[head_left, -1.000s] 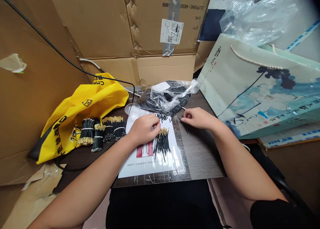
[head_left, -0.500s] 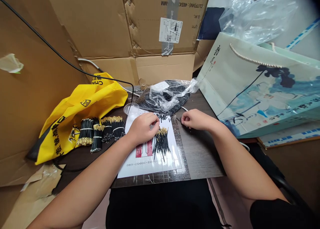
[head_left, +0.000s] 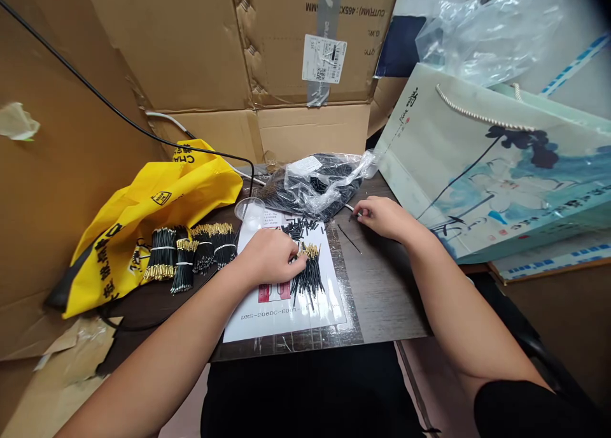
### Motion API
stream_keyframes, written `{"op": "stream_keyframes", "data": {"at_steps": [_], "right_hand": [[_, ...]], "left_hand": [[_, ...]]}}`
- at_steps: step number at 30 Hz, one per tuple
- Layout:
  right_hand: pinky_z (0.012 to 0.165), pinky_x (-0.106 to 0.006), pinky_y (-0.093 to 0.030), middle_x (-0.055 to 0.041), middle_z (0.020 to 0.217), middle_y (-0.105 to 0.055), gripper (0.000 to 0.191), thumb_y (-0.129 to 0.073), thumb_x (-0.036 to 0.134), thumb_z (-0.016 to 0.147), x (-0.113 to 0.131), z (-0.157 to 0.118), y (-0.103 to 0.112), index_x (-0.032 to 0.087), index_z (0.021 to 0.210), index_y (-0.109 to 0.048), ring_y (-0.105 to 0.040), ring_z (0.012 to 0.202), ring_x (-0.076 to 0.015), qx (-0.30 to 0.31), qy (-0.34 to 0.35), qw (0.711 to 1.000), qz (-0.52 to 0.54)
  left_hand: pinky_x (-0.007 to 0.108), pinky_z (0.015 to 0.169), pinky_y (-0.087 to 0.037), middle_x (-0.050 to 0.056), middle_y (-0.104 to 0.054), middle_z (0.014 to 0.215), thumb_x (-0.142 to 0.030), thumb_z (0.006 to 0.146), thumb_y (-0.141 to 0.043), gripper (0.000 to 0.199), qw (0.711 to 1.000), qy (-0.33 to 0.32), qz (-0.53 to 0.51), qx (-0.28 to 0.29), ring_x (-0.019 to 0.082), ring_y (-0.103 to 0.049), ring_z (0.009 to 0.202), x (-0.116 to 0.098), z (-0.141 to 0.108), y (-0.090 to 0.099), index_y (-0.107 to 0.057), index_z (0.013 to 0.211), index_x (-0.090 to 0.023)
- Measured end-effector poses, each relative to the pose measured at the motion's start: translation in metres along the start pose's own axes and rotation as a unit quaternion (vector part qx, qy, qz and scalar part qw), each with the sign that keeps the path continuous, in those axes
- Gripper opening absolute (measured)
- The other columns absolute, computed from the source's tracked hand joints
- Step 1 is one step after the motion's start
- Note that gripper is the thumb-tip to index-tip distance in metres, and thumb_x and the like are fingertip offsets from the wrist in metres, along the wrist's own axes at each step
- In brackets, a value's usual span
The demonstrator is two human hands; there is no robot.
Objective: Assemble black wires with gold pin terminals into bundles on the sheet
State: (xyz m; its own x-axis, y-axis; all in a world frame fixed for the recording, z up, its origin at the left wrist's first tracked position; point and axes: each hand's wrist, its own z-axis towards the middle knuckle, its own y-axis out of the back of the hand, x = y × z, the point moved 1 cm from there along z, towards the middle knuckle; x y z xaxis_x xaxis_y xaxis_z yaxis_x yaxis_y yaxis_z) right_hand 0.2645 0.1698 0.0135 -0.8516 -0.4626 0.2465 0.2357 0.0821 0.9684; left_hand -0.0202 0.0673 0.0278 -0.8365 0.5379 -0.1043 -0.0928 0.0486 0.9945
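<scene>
My left hand (head_left: 271,256) is closed at the upper left end of a loose pile of black wires with gold tips (head_left: 309,275), on a white printed sheet (head_left: 286,320). What its fingertips pinch is too small to name. Short black tube pieces (head_left: 294,229) lie just beyond it on the sheet. My right hand (head_left: 379,216) is closed above the dark table to the right, its fingertips together; anything between them is too small to make out. A thin black wire (head_left: 350,239) lies on the table to the left of and below that hand.
Bundled black wires (head_left: 162,253) lie at the left by a yellow bag (head_left: 162,190). Behind the sheet are a clear plastic bag of black pieces (head_left: 315,183) and a clear round lid (head_left: 249,213). A large paper bag (head_left: 501,170) stands right; cardboard (head_left: 200,43) walls the back.
My left hand has moved down towards the gold tips, uncovering the short black tubes. My right hand has moved up and right, and a thin black wire now lies apart from it on the table.
</scene>
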Motion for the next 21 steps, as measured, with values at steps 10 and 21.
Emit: {"op": "stream_keyframes", "data": {"at_steps": [10, 21], "right_hand": [[0.068, -0.028, -0.039, -0.0017, 0.089, -0.06, 0.01, -0.063, 0.028, 0.086, -0.001, 0.007, -0.014, 0.025, 0.094, -0.067, -0.056, 0.075, -0.0147, -0.03, -0.001, 0.999, 0.026], [0.082, -0.035, -0.044, -0.0057, 0.092, -0.059, 0.011, -0.069, 0.031, 0.081, 0.006, 0.013, -0.026, 0.021, 0.079, -0.066, -0.056, 0.089, -0.0217, -0.073, -0.01, 0.996, 0.056]], "left_hand": [[0.03, 0.055, -0.015, 0.005, -0.062, 0.059, -0.044, 0.086, -0.045, 0.04, 1.0, -0.012, 0.005, 0.009, 0.015, -0.047, 0.052, -0.002, 0.001, -0.005, -0.057, 0.059, -0.018], [0.029, 0.054, -0.019, 0.003, -0.059, 0.058, -0.029, 0.079, -0.049, 0.025, 0.998, 0.033, -0.045, 0.002, 0.015, -0.044, 0.054, 0.003, 0.003, -0.009, -0.055, 0.056, -0.019]]}}
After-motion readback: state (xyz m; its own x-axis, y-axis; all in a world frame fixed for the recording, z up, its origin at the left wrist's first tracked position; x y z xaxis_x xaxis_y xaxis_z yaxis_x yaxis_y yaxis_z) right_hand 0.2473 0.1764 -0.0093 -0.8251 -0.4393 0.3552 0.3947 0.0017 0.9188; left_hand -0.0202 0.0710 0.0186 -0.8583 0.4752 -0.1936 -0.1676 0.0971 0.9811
